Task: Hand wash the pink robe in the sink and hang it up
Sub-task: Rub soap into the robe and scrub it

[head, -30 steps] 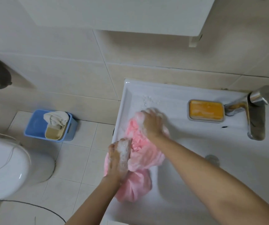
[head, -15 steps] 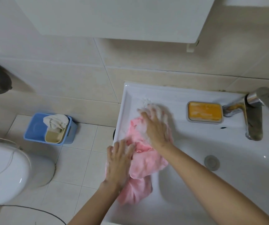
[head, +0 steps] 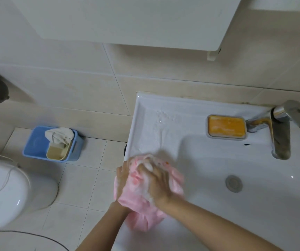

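One sink (head: 209,160): white, filling the view from 3 to 6 o'clock; suds (head: 161,122) streak its flat ledge near its 11 o'clock corner.
Cabinet (head: 127,19): pale, hanging on the tiled wall at 12 o'clock.
Toilet (head: 9,192): white, on the tiled floor at 8 o'clock; a thin dark cord (head: 37,234) runs along the floor below it.
Pink robe (head: 142,212): bunched into a soapy wad at 6 o'clock of the view, lying on the sink's left side and overlapping its rim; foam covers the top of the wad.
Blue bin (head: 35,145): on the floor at 9 o'clock, against the wall; a white cloth (head: 58,135) and a small beige tub (head: 57,153) sit inside it.
Faucet (head: 281,134): chrome, at 3 o'clock, spout reaching over the basin.
Right hand (head: 156,182): on top of the robe, fingers curled down into the foam, gripping the cloth.
Left hand (head: 123,178): at the wad's 9 o'clock side, touching it; its fingers are largely hidden by cloth, so it only seems to clutch the robe from that side.
Soap dish (head: 209,134): grey, holding an orange bar (head: 226,126), on the ledge at 2 o'clock, just beside the faucet's base.
Drain (head: 234,183): round metal, in the basin at 4 o'clock, apart from the robe.
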The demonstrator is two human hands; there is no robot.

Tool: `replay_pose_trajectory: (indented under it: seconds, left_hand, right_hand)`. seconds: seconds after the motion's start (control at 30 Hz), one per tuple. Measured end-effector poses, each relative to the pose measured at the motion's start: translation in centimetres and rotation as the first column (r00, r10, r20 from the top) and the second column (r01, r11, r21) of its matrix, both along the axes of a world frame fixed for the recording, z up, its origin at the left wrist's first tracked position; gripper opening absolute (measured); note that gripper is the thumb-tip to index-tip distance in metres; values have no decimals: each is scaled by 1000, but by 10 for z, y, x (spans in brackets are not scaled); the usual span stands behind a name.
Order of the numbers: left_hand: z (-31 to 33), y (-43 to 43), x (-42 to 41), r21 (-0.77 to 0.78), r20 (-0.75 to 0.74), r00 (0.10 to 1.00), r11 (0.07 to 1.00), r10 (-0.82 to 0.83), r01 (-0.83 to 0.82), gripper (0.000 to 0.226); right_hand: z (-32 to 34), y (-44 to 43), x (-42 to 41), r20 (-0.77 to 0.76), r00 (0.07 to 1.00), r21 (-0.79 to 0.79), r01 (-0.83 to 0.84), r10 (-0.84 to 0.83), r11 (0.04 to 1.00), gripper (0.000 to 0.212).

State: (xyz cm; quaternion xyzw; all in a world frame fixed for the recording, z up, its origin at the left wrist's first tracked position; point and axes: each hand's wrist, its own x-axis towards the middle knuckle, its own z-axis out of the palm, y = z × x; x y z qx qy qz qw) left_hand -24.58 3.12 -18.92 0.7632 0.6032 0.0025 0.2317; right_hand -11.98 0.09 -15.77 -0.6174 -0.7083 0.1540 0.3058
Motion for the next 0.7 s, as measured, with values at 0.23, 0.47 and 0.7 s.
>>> replay_pose_trajectory:
  seconds: [0.23, 0.47, 0.7]
  left_hand:
    - [0, -2, 0, 27, -48, 992, 992, -121, 122, 47]
    - [1, -2, -3, 169, -56, 989, 975, -138, 146, 38]
    - [-4, 2, -9, 93, 112, 993, 994, 43, -53, 30]
  right_hand:
    - [-4, 105, 37, 161, 940, -310, 339, -302, 888, 28]
    - [-5, 7, 68, -241, 964, -237, 49, -108, 970, 37]
    - [-145, -105, 168, 326, 889, -573, 456, -321, 681, 63]
